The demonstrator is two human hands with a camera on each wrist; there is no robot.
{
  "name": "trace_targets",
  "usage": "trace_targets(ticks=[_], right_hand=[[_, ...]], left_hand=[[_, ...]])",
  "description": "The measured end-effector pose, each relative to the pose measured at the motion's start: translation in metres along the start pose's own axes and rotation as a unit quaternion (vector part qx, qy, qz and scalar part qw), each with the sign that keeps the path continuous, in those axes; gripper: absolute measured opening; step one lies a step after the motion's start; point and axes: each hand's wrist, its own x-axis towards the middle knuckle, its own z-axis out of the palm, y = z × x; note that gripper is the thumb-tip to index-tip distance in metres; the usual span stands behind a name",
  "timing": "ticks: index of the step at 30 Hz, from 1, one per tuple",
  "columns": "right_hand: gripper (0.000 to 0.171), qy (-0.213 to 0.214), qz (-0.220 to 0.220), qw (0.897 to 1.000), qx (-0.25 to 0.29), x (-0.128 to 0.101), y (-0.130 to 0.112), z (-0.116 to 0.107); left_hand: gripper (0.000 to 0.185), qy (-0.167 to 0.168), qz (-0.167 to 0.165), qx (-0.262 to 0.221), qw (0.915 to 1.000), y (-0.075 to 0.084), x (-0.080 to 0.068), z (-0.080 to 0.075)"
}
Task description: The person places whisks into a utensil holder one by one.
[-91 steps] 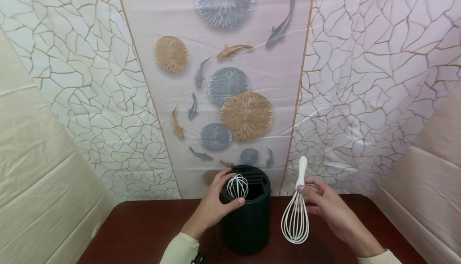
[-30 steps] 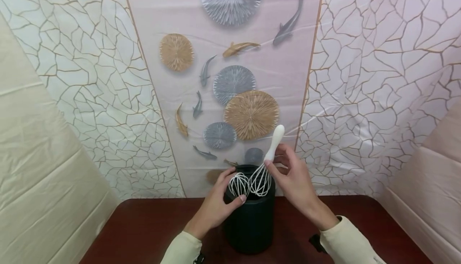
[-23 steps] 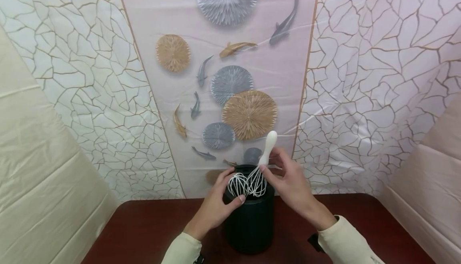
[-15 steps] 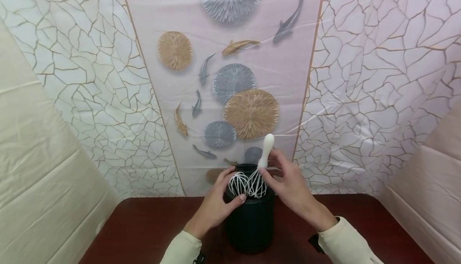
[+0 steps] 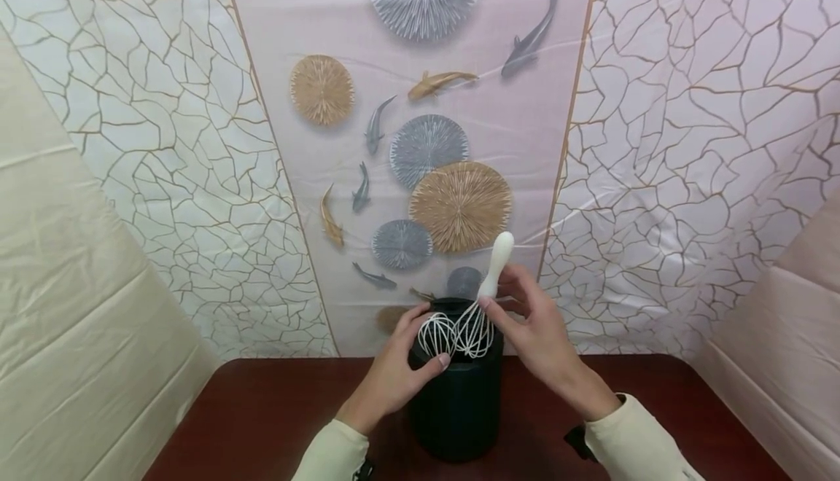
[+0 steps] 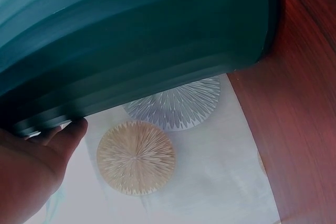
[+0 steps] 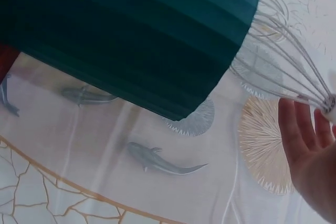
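Note:
A dark green ribbed utensil holder (image 5: 456, 415) stands on the table in the head view. My left hand (image 5: 387, 379) grips its left side at the rim, thumb in front and fingertips behind. One white whisk (image 5: 436, 334) is in the holder, its wire loops sticking up beside that thumb. With my right hand (image 5: 538, 335) I pinch a second white whisk (image 5: 496, 262) where handle meets wires. Its handle points up and leans right; its wire end is down at the holder's mouth, overlapping the first whisk. The right wrist view shows the whisk's wires (image 7: 294, 51) at the rim.
The dark red table (image 5: 275, 408) extends to both sides of the holder. Behind it hangs a patterned cloth (image 5: 367, 102) with printed fish and discs. Beige padded panels (image 5: 65, 284) slope down at left and right.
My right hand has brought its whisk from right of the holder to its mouth. Within the last half second the whisk rises slightly and tilts further right. My left hand stays put.

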Motion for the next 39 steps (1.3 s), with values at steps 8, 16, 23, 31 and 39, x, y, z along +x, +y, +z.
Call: trace_targets(ticks=[8,16,23,31,39], right_hand=[[0.058,0.044,0.097,0.992,0.062,0.007,0.0,-0.005],[0.066,0.086,0.176,0.979,0.06,0.006,0.022,-0.013],[0.039,0.078,0.181,0.977,0.075,-0.006,0.039,-0.019],[0.04,0.051,0.204,0.974,0.085,-0.025,0.048,-0.025],[0.055,0.004,0.272,0.961,0.052,-0.045,0.058,-0.037]], left_hand=[[0.072,0.002,0.002,0.0,1.0,-0.002,0.0,0.002],[0.071,0.0,-0.002,-0.003,1.0,-0.004,0.0,0.004],[0.07,-0.004,-0.001,0.0,1.0,-0.004,0.0,0.005],[0.065,0.001,0.007,-0.008,0.9999,-0.002,0.002,0.004],[0.072,-0.004,-0.013,-0.016,0.9998,-0.001,0.001,0.001]])
